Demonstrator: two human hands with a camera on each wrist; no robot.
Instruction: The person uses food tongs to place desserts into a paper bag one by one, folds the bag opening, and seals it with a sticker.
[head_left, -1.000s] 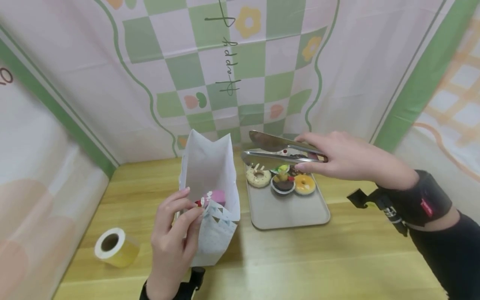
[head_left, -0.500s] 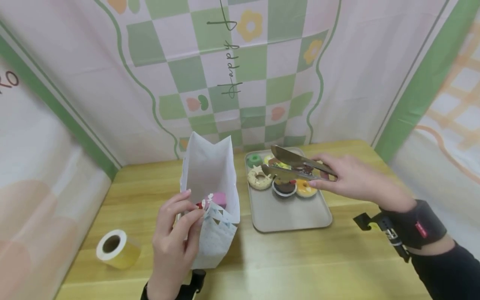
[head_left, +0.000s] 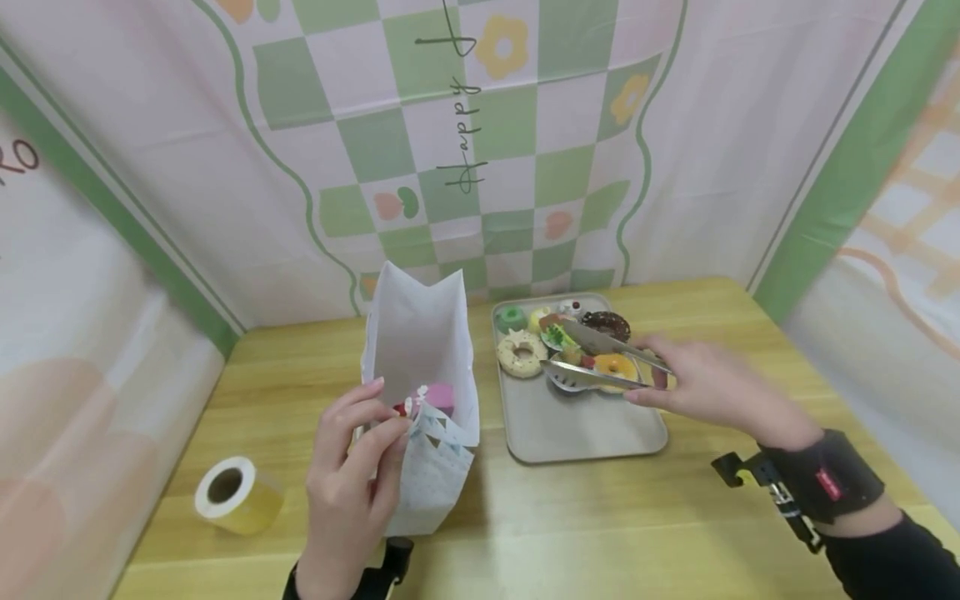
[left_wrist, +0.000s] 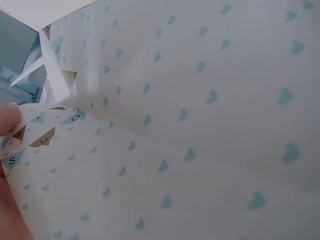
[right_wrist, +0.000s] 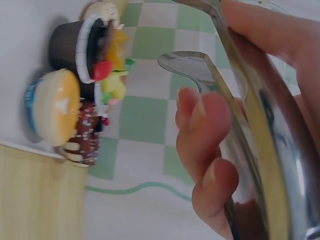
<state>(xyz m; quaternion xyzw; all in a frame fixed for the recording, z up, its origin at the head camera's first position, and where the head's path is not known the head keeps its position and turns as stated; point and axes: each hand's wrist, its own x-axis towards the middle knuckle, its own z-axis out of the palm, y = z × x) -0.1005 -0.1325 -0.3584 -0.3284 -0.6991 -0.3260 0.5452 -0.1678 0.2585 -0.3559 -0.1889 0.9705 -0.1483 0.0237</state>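
The left hand (head_left: 356,454) pinches the near edge of the white paper bag (head_left: 429,500), which stands at nine o'clock from the gray tray (head_left: 585,429) with something pink (head_left: 441,400) inside. The right hand (head_left: 708,387) holds the shiny tongs (head_left: 611,342), tips apart over the treats (head_left: 557,337) at the tray's twelve o'clock side, though it's hard to see whether they touch any.

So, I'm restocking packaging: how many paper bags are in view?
1. The paper bag stands open on the table, left of the tray, its near edge pinched by the left hand. Another could be hidden behind it.
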